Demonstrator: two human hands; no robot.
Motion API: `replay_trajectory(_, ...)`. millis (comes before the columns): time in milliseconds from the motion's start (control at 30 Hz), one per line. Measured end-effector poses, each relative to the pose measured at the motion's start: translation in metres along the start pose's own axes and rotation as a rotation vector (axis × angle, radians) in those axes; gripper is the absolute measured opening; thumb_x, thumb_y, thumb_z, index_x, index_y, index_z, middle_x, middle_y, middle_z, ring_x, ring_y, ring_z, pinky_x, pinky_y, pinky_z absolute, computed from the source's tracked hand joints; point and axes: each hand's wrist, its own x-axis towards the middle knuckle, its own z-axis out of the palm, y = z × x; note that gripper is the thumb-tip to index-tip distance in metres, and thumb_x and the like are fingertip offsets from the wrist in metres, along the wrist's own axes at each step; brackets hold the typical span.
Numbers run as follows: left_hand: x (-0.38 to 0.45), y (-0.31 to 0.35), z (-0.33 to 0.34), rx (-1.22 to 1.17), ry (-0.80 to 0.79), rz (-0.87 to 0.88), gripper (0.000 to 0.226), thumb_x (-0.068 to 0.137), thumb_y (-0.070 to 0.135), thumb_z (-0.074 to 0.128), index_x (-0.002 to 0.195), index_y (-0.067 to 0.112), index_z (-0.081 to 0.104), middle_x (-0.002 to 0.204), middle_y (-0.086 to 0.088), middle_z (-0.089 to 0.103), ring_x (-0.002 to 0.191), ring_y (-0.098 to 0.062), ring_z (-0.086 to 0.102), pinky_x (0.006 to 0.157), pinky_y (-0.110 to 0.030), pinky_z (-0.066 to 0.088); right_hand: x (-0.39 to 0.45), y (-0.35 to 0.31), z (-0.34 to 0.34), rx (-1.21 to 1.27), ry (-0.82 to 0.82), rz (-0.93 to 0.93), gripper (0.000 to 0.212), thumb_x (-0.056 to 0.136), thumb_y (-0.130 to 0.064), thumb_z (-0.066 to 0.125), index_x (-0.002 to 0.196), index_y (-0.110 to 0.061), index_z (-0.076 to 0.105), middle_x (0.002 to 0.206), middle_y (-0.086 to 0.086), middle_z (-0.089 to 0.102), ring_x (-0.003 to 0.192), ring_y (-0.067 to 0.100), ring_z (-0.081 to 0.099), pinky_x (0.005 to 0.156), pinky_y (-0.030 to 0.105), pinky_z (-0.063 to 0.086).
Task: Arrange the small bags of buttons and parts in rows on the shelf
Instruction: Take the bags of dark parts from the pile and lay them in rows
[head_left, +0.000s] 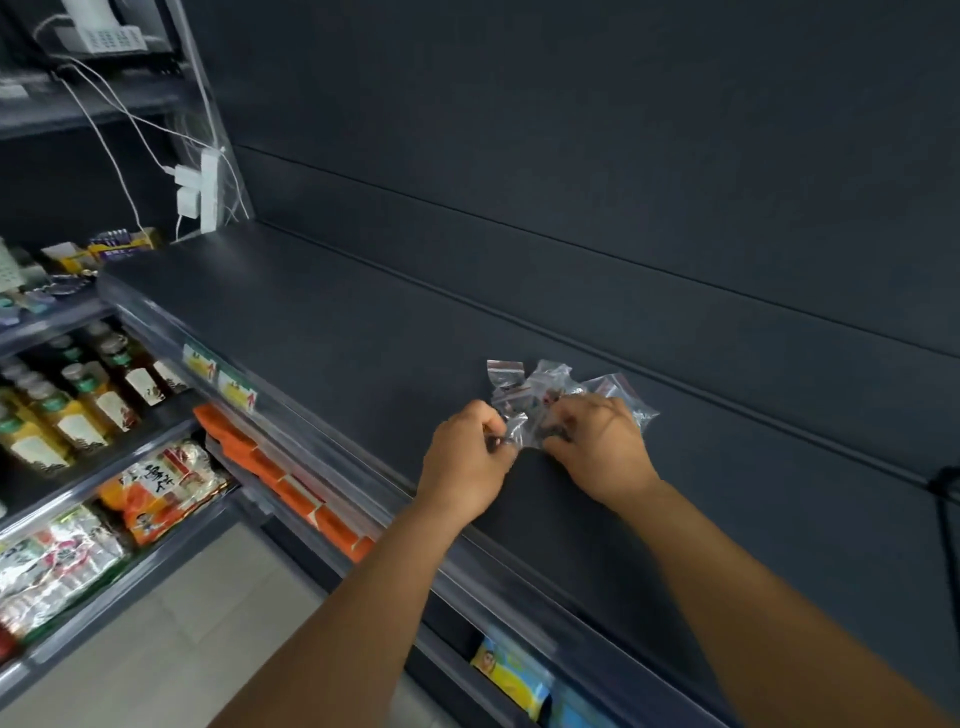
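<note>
A loose pile of small clear zip bags (540, 387) with dark buttons and parts inside lies on the dark grey shelf (332, 322), right of its middle. My left hand (467, 457) pinches the near left corner of one bag at the pile's front edge. My right hand (597, 449) rests on the right side of the pile, its fingers curled around a bag. Bags under both hands are partly hidden. No bags lie apart from the pile.
The shelf's front rail (311, 410) carries price tags. Lower shelves on the left hold bottles (78, 400), snack packs (156, 488) and orange packets (291, 488). A white power strip with cables (208, 187) hangs at the shelf's far left end.
</note>
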Motion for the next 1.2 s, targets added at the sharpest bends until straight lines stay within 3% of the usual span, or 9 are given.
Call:
replay_trajectory(100,0.002,0.009,-0.008,-0.221,-0.06,0.01,0.025,0.081,0.013,0.068,0.079,0.033,0.053,0.083,0.016,0.06,0.071,0.006,0.056,0.058,-0.002,0.041,-0.011,-0.003,-0.011,0.262,0.092,0.13,0.007,0.078,-0.021,0.066,0.081,-0.026,0.063,0.089,-0.011,0.065,0.088,0.01,0.059,0.07,0.02,0.042)
replay_trajectory(233,0.001,0.033,-0.008,-0.384,-0.166,0.053,0.028,0.08,0.011,0.068,0.093,0.033,0.055,0.087,0.009,0.064,0.074,-0.009,0.06,0.067,-0.019,0.049,-0.031,-0.003,-0.031,0.536,0.233,0.269,0.019,0.079,-0.018,0.063,0.073,-0.036,0.062,0.073,-0.012,0.067,0.063,0.006,0.06,0.058,0.02,0.046)
replay_trajectory(300,-0.002,0.049,-0.002,-0.456,-0.221,0.048,0.03,0.081,0.012,0.067,0.101,0.03,0.054,0.088,0.007,0.065,0.073,-0.009,0.06,0.067,-0.021,0.049,-0.042,0.001,-0.041,0.664,0.308,0.346,0.017,0.083,-0.015,0.059,0.08,-0.032,0.064,0.071,-0.009,0.067,0.064,0.012,0.062,0.061,0.025,0.051)
replay_trajectory(433,-0.012,0.083,0.019,-0.524,-0.356,0.051,0.036,0.084,0.017,0.067,0.116,0.022,0.052,0.099,0.004,0.066,0.082,-0.008,0.062,0.07,-0.02,0.048,-0.076,0.011,-0.065,0.758,0.383,0.413,0.018,0.091,-0.018,0.049,0.083,-0.014,0.065,0.053,-0.009,0.058,0.048,0.006,0.049,0.051,0.018,0.044)
replay_trajectory(533,-0.024,0.107,0.037,-0.494,-0.431,0.105,0.03,0.084,0.016,0.065,0.113,0.02,0.056,0.092,0.001,0.069,0.076,-0.009,0.062,0.065,-0.018,0.046,-0.107,0.019,-0.086,0.806,0.366,0.442,0.026,0.093,-0.033,0.053,0.08,-0.016,0.066,0.055,-0.009,0.058,0.052,0.007,0.052,0.057,0.02,0.05)
replay_trajectory(700,-0.055,0.153,0.066,-0.525,-0.524,0.18,0.027,0.082,0.021,0.066,0.107,0.024,0.058,0.083,0.002,0.07,0.072,-0.013,0.062,0.07,-0.033,0.051,-0.163,0.039,-0.117,0.814,0.43,0.507,0.016,0.086,-0.017,0.064,0.072,-0.01,0.061,0.06,0.004,0.063,0.049,0.011,0.048,0.051,0.021,0.044)
replay_trajectory(833,-0.091,0.196,0.092,-0.628,-0.623,0.177,0.025,0.082,0.029,0.068,0.105,0.023,0.059,0.072,0.008,0.069,0.058,-0.004,0.06,0.068,-0.029,0.053,-0.212,0.065,-0.142,0.793,0.517,0.601,0.016,0.086,-0.017,0.064,0.074,-0.006,0.061,0.055,0.003,0.062,0.047,0.01,0.048,0.047,0.02,0.042)
replay_trajectory(967,-0.143,0.234,0.124,-0.612,-0.803,0.194,0.013,0.083,0.027,0.069,0.09,0.017,0.065,0.068,0.009,0.068,0.059,-0.002,0.061,0.062,-0.02,0.052,-0.268,0.095,-0.171,0.829,0.688,0.637,0.021,0.086,-0.021,0.065,0.068,-0.011,0.063,0.054,-0.001,0.062,0.048,0.01,0.05,0.046,0.018,0.043)
replay_trajectory(1200,-0.237,0.308,0.179,-0.544,-0.881,0.305,0.007,0.087,0.02,0.064,0.092,0.019,0.068,0.074,0.004,0.067,0.065,-0.011,0.06,0.068,-0.032,0.053,-0.373,0.156,-0.222,0.92,0.824,0.734,0.024,0.089,-0.026,0.058,0.073,-0.009,0.063,0.062,0.005,0.06,0.058,0.018,0.053,0.057,0.029,0.045)
